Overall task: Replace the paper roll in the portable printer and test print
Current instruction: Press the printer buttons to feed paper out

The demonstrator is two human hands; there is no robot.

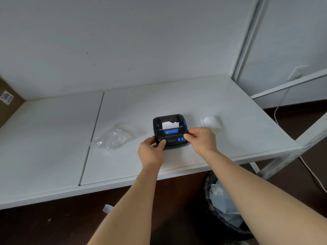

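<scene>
A small black portable printer point(170, 129) with blue buttons sits on the white table point(177, 103). Its lid is closed and a short torn strip of white paper point(169, 125) sticks out of the slot. My left hand point(152, 151) grips the printer's front left corner, thumb on top. My right hand point(200, 140) holds the front right corner, with the thumb beside the blue buttons point(180, 139). A white paper roll point(211, 123) lies on the table just right of the printer, behind my right hand.
An empty clear plastic zip bag point(113, 137) lies left of the printer. A cardboard box point(8, 101) stands at the far left. A black waste bin point(223, 206) with crumpled paper is under the table's front edge. White shelf posts point(247, 38) rise at the right.
</scene>
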